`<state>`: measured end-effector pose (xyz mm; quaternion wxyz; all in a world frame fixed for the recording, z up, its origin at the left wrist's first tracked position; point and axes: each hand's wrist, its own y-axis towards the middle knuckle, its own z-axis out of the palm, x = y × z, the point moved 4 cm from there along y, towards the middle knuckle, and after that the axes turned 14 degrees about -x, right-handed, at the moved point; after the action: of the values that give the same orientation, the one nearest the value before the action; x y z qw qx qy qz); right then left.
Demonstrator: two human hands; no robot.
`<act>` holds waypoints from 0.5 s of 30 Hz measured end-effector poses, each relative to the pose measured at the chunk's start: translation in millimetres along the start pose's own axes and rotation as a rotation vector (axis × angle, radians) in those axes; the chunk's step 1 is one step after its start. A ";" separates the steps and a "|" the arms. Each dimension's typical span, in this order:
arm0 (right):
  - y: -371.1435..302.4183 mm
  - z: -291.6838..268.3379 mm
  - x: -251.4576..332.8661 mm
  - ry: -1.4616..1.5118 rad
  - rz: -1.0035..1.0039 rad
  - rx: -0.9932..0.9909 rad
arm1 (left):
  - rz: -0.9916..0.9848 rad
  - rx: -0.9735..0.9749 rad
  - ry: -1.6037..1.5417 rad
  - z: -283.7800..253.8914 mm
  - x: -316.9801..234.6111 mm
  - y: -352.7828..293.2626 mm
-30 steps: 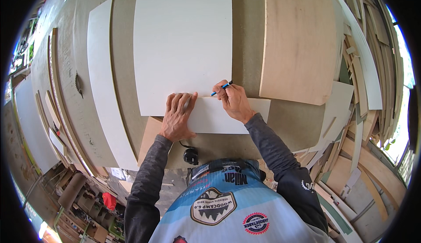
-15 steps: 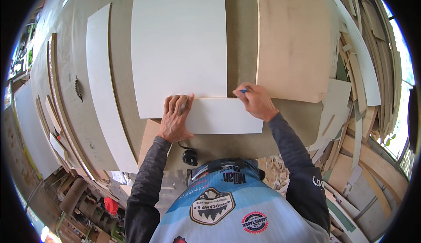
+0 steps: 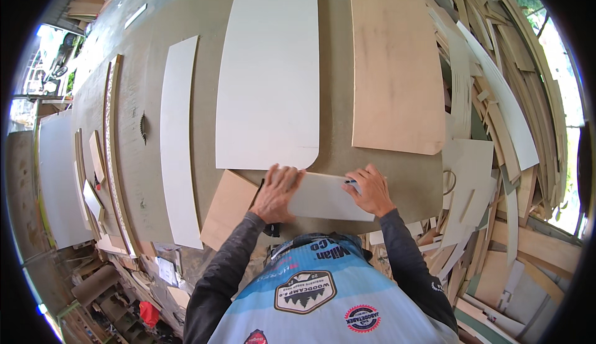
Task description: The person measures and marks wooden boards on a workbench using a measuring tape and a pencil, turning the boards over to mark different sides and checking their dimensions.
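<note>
1. A wide grey-brown desk (image 3: pixel 186 46) fills the view, and near its front edge a person works on a small white panel (image 3: pixel 326 198) lying flat, just on the near side of a large white board (image 3: pixel 270 71) with one rounded corner.
2. To the right of that board lies a large bare plywood sheet (image 3: pixel 394 64); to its left, well apart, a long narrow white strip (image 3: pixel 179 139) runs from near to far.
3. A smaller tan offcut (image 3: pixel 226 207) sits at the near left, its right edge close to the left hand.
4. The left hand (image 3: pixel 277 192) lies flat with fingers spread on the small white panel's left end, pinning it down rather than gripping it. The judgement here is that firm, even pressure keeps the panel from sliding under the marking stroke.
5. The right hand (image 3: pixel 371 190) has its grip closed round a blue pen or pencil (image 3: pixel 351 183), the tip at the panel's far right corner. A light, steady line drawn close along the edge looks the sound approach, with the wrist resting on the panel.
6. Signs and labels are few: a small red package (image 3: pixel 149 313) lies on the floor at the near left, among pale paper scraps (image 3: pixel 166 271) too small to read.
7. Offcuts (image 3: pixel 496 176) crowd the right side.
</note>
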<state>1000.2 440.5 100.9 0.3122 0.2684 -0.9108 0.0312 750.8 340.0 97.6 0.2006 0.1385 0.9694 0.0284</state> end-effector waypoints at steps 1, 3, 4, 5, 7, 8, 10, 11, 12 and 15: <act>-15.3 -3.5 -10.7 0.029 0.044 0.012 | 0.043 -0.023 0.006 9.6 -11.8 -4.0; -45.9 -7.9 -40.0 0.090 0.135 0.028 | 0.015 0.051 -0.010 11.2 -34.8 -3.9; -62.2 -16.6 -52.0 0.076 0.176 -0.004 | -0.044 0.026 -0.028 -1.3 -48.9 -1.1; -76.9 -26.0 -63.1 0.064 0.210 -0.032 | -0.111 -0.004 -0.044 -11.1 -58.4 -2.2; -107.4 -43.0 -91.7 0.044 0.237 -0.181 | -0.331 -0.141 0.009 -18.2 -52.3 -23.0; -117.6 -53.0 -104.0 0.018 0.250 -0.230 | -0.469 -0.200 0.010 -12.8 -43.6 -42.5; -132.5 -69.2 -126.1 -0.027 0.280 -0.322 | -0.674 -0.233 0.052 -3.6 -33.0 -84.3; -135.2 -73.8 -135.3 -0.070 0.286 -0.328 | -0.739 -0.206 0.093 0.0 -31.3 -105.6; -133.1 -76.7 -144.0 -0.110 0.289 -0.333 | -0.807 -0.181 0.137 1.7 -29.9 -124.6; -125.2 -82.5 -163.1 -0.249 0.328 -0.394 | -0.914 0.009 0.031 15.7 -30.3 -159.2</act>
<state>1217.3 428.7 57.8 0.2349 0.0534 -0.9618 -0.1297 742.8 178.7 77.1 0.1774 -0.3031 0.9340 -0.0654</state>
